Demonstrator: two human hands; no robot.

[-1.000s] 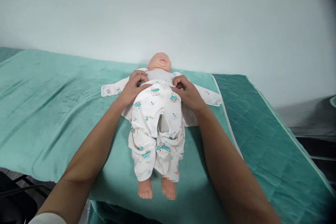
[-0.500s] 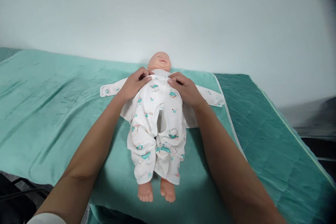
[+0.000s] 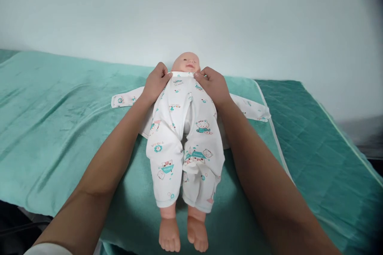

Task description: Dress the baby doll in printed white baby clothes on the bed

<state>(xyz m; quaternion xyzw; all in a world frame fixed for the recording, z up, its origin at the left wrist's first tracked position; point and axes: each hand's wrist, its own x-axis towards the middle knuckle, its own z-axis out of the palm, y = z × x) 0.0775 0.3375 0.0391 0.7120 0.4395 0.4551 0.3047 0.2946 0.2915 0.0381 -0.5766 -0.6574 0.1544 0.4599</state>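
Observation:
A baby doll [image 3: 187, 63] lies on its back, head away from me and bare feet towards me. It wears white baby pants [image 3: 167, 135] printed with cartoon animals and boats, split at the crotch. My left hand [image 3: 157, 81] pinches the waistband at its left corner. At the right corner, my right hand [image 3: 213, 83] grips the same waistband between thumb and fingers. The waistband is stretched up close under the doll's chin. Beneath the doll a matching white shirt [image 3: 251, 107] is spread out, with its sleeves pointing to both sides.
A light green plush blanket [image 3: 60, 127] covers the bed under the doll. Darker green quilted bedding [image 3: 317, 143] lies on the right. A pale wall [image 3: 191, 12] rises directly behind the doll's head. Dark objects are partly visible below the bed's left front edge.
Both hands have pulled the waistband up towards the doll's chin. The pant legs have straightened and risen, baring the ankles, and the doll appears larger and nearer in view.

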